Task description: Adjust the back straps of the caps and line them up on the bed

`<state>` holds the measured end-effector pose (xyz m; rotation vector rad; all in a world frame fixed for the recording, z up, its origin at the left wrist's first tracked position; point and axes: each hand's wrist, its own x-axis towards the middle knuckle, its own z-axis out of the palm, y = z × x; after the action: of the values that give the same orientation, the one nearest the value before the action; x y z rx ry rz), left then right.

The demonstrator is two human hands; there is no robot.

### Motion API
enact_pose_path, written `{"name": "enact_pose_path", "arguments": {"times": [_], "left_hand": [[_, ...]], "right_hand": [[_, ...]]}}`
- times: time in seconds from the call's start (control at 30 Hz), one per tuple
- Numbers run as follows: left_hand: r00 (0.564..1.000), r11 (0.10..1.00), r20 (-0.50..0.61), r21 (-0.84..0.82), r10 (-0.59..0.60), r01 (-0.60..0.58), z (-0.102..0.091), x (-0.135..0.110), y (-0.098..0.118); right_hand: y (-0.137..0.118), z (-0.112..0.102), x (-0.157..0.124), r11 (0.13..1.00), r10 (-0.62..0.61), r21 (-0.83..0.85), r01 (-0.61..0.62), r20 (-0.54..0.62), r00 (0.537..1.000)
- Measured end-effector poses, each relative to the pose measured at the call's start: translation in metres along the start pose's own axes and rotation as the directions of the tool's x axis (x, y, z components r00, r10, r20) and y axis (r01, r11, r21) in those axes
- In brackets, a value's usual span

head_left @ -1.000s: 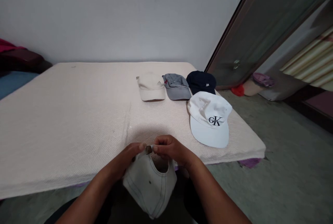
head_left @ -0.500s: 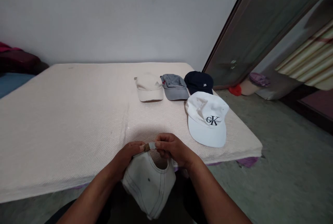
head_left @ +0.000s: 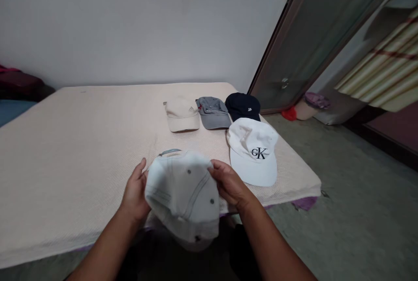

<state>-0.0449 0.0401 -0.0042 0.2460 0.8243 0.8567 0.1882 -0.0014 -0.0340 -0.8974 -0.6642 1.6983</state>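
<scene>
I hold a pale grey-white cap (head_left: 183,194) with stitched seams and dark eyelets over the near edge of the mattress (head_left: 81,141). My left hand (head_left: 134,193) grips its left side, fingers behind the crown. My right hand (head_left: 228,184) grips its right side, thumb on top. The crown faces me, and a strap shows at its far edge. A white cap with black letters (head_left: 253,152) lies just right of my right hand.
Three more caps lie in a row farther back: a beige cap (head_left: 181,113), a grey cap (head_left: 212,112) and a dark navy cap (head_left: 243,106). A glass door panel (head_left: 313,41) leans at the right. Concrete floor (head_left: 359,185) lies right of the mattress. Dark bedding (head_left: 16,89) sits far left.
Earlier both hands pinched the strap at the cap's back opening. Now the cap is lifted forward and turned, crown toward me, with a hand on each side.
</scene>
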Motion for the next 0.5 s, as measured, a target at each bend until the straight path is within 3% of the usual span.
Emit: {"name": "enact_pose_path", "arguments": {"times": [0.13, 0.2, 0.37, 0.5], "left_hand": [[0.992, 0.993, 0.091, 0.092, -0.087, 0.078, 0.014, 0.0, -0.027], [0.987, 0.985, 0.116, 0.144, -0.113, 0.096, 0.016, 0.003, -0.038], [0.99, 0.981, 0.115, 0.166, 0.083, -0.101, 0.017, 0.021, -0.037], [0.969, 0.952, 0.04, 0.18, 0.246, -0.249, 0.02, 0.056, -0.024]], "right_hand": [[-0.005, -0.003, 0.01, 0.983, -0.127, 0.096, 0.154, -0.242, 0.962], [-0.008, -0.005, 0.014, 0.973, -0.18, 0.084, 0.215, -0.308, 0.934], [-0.029, 0.001, 0.03, 0.931, -0.345, -0.017, 0.365, -0.373, 0.861], [-0.04, 0.004, 0.05, 0.878, -0.475, -0.123, 0.463, -0.346, 0.809]]}}
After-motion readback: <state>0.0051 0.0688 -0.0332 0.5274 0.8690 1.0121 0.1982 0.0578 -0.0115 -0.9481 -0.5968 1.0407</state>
